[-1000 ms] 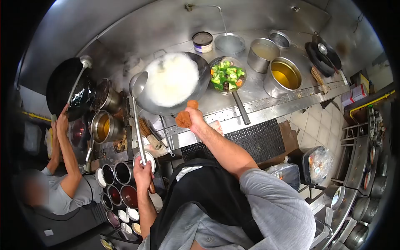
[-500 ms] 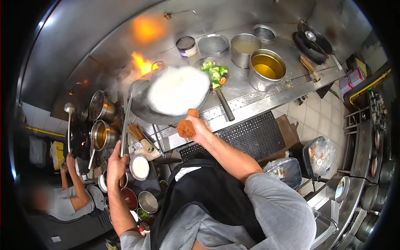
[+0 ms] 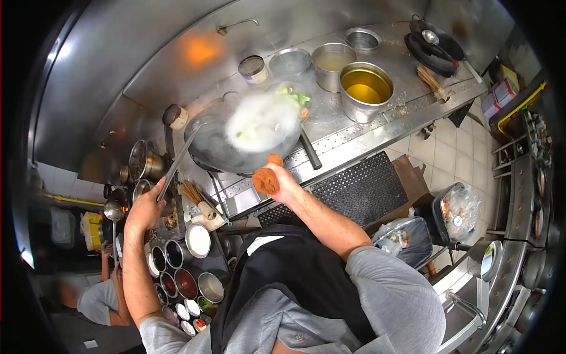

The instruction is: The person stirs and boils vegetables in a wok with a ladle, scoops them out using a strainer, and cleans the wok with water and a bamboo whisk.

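My left hand is closed around the long handle of a metal ladle, which slants into a large dark wok. The ladle's bowl is lost in haze over the wok. My right hand grips a folded brown cloth at the wok's near edge. White steam hides most of what is inside, though a few bits of food show through. Right beside the wok, a black-handled strainer bears green and orange vegetables, partly veiled by the steam.
A pot of yellow oil, a pot of cloudy liquid and a tin stand behind. Seasoning containers sit at lower left. A co-worker with a ladle works at far left. Bamboo brushes lie beside the wok.
The flame behind the wok is gone, and the steam has thinned and shrunk. My left hand has moved left and up with the ladle, now reaching into the wok. My right hand stays at the edge.
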`<state>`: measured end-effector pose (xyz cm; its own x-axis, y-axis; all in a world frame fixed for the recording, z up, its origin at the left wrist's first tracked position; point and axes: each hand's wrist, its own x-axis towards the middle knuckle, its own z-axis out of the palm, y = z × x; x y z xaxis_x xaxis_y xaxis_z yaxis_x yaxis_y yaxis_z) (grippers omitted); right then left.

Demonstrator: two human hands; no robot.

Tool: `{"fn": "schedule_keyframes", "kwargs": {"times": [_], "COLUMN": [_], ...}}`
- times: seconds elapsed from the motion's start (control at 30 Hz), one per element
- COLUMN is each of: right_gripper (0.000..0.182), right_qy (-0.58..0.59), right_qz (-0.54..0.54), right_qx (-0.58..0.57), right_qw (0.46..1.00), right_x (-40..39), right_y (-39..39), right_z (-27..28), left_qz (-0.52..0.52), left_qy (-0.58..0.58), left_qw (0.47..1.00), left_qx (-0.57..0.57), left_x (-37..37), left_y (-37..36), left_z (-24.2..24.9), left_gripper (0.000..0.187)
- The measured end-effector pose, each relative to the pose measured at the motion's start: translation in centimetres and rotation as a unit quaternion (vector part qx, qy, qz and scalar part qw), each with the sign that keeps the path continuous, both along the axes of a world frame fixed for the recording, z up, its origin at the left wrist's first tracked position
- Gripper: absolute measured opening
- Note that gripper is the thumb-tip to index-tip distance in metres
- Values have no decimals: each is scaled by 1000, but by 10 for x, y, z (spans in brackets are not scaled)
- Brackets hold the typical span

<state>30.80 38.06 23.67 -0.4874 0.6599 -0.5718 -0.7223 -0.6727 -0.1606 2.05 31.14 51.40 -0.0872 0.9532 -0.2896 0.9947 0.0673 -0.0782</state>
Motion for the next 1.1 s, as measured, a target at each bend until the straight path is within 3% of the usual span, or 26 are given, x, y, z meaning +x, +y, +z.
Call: {"fn": "schedule_keyframes", "kwargs": {"times": [0.17, 0.37, 0.4, 0.5, 0.67, 0.77, 0.87, 0.97, 1.03, 1.1], "right_gripper": [31, 38, 41, 36, 28, 41, 34, 27, 26, 25], "right_qy": [21, 175, 114, 188, 332, 347, 264, 132, 21, 41], "right_qz": [-10, 32, 5, 25, 87, 111, 126, 155, 160, 151], "right_qx": [-24, -35, -58, -52, 68, 78, 54, 54, 42, 86], "right_qw": [999, 984, 992, 980, 937, 928, 955, 977, 986, 984], "right_x": [5, 6, 11, 5, -34, -35, -43, -54, -55, -81], "right_y": [4, 39, 37, 56, 59, 58, 60, 55, 40, 46], "right_z": [19, 15, 43, 42, 25, 36, 27, 14, 36, -6], "left_qz": [-30, -128, -131, -140, -208, -189, -201, -161, -107, -63], "left_qy": [113, 253, 278, 318, 343, 364, 353, 323, 288, 239], "left_qw": [993, 957, 950, 935, 907, 904, 906, 929, 949, 968], "left_qx": [-18, 54, 57, 71, 127, 117, 119, 84, 68, 55], "left_x": [21, 50, 57, 95, 115, 107, 83, 27, -24, -67], "left_y": [24, 62, 72, 89, 92, 93, 81, 68, 56, 34], "left_z": [31, 84, 93, 123, 141, 141, 138, 116, 86, 52], "left_gripper": [67, 60, 64, 66, 62, 62, 63, 62, 61, 59]}}
